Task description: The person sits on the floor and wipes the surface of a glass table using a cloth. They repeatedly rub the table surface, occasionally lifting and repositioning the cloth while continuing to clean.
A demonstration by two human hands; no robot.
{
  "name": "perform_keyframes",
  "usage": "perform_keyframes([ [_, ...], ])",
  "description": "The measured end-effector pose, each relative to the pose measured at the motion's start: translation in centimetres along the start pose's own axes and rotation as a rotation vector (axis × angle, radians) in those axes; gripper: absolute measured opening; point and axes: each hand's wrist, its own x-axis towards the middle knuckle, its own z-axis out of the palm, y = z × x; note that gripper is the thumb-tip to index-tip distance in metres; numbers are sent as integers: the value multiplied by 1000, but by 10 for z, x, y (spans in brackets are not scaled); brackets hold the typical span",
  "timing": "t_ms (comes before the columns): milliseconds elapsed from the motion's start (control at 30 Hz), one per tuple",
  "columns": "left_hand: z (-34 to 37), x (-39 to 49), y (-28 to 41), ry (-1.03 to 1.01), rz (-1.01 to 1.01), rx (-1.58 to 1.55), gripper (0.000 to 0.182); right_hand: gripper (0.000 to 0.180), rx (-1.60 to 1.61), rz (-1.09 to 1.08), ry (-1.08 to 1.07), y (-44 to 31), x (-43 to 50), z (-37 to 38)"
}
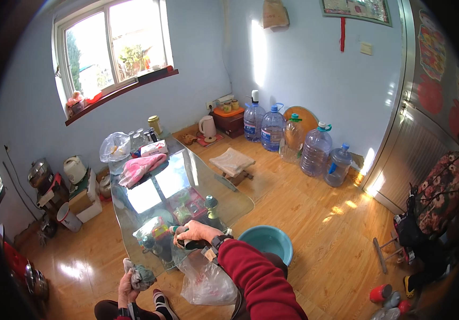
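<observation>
My left hand [125,288] grips a crumpled grey-green cloth [142,277], low beside the near corner of a glass-topped table [229,202]. Over the table's near edge, my right hand [198,233] is closed around a dark object [192,244], largely hidden by the fingers. A clear plastic bag [207,282] hangs below that hand, between my knees. Close by are a green-topped bottle [211,206] and a dark table leg [165,256]. A teal basin [267,242] lies to the right of my right forearm.
A pink towel [143,168], tissue pack [153,148] and glass jars [137,138] occupy the table's far end. Large water bottles [273,128] line the wall. A padded stool [232,162] stands beyond the table. At right sits a person in floral clothing [439,200]; red cans [380,293] lie nearby.
</observation>
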Motion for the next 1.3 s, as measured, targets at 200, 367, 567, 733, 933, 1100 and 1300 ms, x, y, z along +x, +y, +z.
perform_keyframes([
  [200, 5, -29, -20, -71, -41, -172, 38, 46, -44, 0, 15, -2, 0, 0],
  [367, 3, -44, -38, -37, -1, -272, 34, 51, -58, -45, 27, 5, 8, 4],
  [567, -6, -24, -24, -48, 31, -244, 31, 64, -43, -61, 23, 15, 12, 6],
  [733, -15, -11, -15, -76, -33, -101, 30, 68, -86, -28, 37, 15, 14, 6],
  [933, -4, -17, -28, -20, -11, -181, 36, 58, -78, -64, 46, 7, 7, 1],
  [1100, 2, -37, -32, -19, -55, -248, 32, 34, -31, -131, -78, -6, -9, -3],
  [1300, 13, -69, -51, -119, -191, -362, 40, 41, -113, 14, 11, -19, -18, -6],
])
